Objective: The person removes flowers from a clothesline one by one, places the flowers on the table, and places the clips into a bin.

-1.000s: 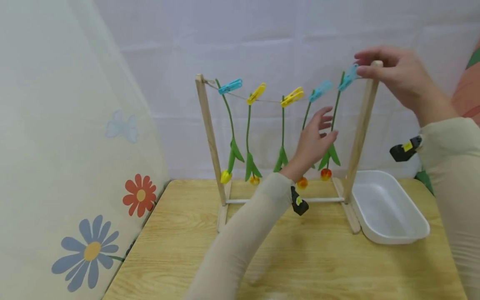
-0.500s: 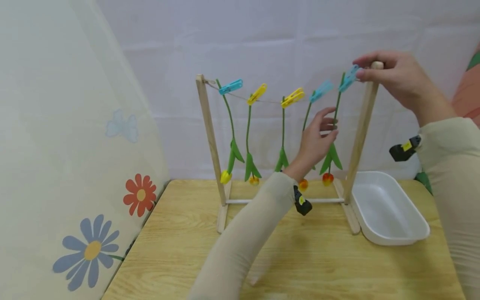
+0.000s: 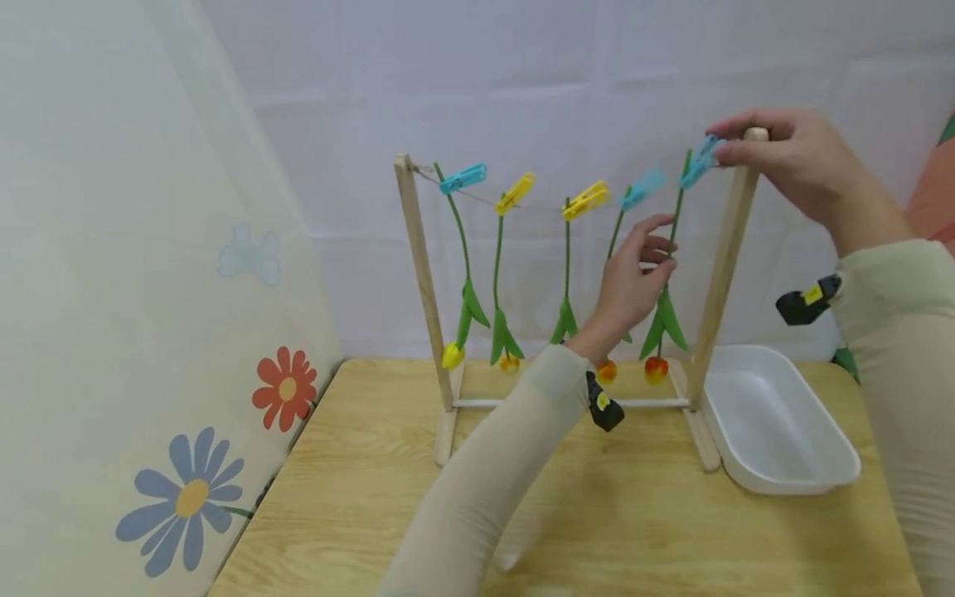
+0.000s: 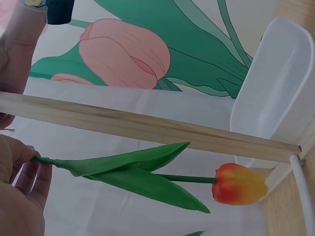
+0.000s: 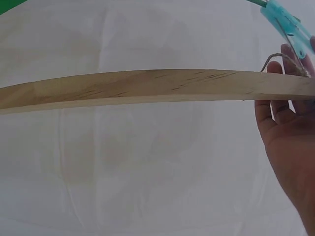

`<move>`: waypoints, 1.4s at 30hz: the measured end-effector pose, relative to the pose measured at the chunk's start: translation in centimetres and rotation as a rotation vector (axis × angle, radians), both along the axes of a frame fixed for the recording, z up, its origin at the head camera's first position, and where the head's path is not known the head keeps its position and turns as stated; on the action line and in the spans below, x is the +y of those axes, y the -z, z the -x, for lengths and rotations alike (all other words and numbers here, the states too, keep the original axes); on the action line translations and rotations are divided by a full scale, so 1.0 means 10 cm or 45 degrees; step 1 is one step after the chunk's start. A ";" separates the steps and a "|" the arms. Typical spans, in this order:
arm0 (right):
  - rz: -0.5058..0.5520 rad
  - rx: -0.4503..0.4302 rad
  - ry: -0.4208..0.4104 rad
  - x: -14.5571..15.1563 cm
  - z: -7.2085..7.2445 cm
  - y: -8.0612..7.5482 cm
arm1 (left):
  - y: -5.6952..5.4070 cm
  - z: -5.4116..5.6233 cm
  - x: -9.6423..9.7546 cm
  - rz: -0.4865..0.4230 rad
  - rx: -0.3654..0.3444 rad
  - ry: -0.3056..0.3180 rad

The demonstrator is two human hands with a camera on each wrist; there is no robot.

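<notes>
My right hand [image 3: 809,170] pinches the handles of the rightmost blue clothespin [image 3: 701,163] on the string, close beside the rack's right post. That clothespin grips the stem of an artificial tulip [image 3: 656,370] hanging head down, red and orange with green leaves. Lower down, my left hand [image 3: 634,278] holds this tulip's stem between thumb and fingers. The left wrist view shows the fingertips [image 4: 42,184] at the stem just above the leaves [image 4: 142,177]. In the right wrist view, fingers reach behind the wooden post [image 5: 157,87] to the blue clothespin [image 5: 285,24] and string.
More tulips hang upside down along the string, held by yellow clothespins [image 3: 515,193] and other blue ones [image 3: 463,178]. The wooden rack [image 3: 421,274] stands on the table [image 3: 358,448]. Beside its right foot sits a white plastic basin [image 3: 783,414]. A white cloth [image 3: 462,83] hangs behind.
My left fingers have come in from beside the rightmost tulip's stem and now hold it. The tulip has swung slightly right. My right hand stays at the blue clothespin.
</notes>
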State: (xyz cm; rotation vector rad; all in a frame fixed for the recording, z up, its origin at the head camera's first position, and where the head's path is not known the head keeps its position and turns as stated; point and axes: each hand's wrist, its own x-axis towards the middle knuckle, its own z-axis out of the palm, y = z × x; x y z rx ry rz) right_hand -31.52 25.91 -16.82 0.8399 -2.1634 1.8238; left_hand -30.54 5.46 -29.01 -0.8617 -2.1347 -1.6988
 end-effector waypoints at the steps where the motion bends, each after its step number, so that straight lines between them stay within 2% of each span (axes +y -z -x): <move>1: 0.014 0.003 -0.010 0.00 0.00 0.00 | -0.01 0.00 -0.01 0.002 0.013 0.001; 6: 0.075 -0.025 -0.048 0.01 -0.01 -0.02 | -0.07 0.00 -0.03 0.035 0.031 0.010; 11: 0.070 -0.067 -0.019 0.01 -0.01 -0.04 | -0.08 0.01 -0.04 0.029 0.033 0.013; 14: 0.035 -0.049 0.038 -0.02 0.01 -0.05 | -0.09 0.00 -0.05 0.040 0.039 -0.003; 20: -0.051 0.036 0.220 -0.06 0.02 -0.07 | -0.11 -0.03 -0.04 0.085 0.043 -0.018; 24: -0.041 0.061 0.265 -0.06 0.01 -0.08 | -0.10 -0.04 -0.04 0.108 0.041 -0.024; 30: 0.051 0.093 0.218 -0.06 0.00 -0.09 | -0.07 -0.05 -0.06 0.132 0.062 -0.037; 34: 0.142 0.080 0.170 -0.05 -0.01 -0.11 | -0.04 -0.07 -0.10 0.156 0.086 -0.018; 42: 0.262 0.138 0.110 -0.03 -0.01 -0.08 | 0.02 -0.11 -0.19 0.190 0.144 -0.007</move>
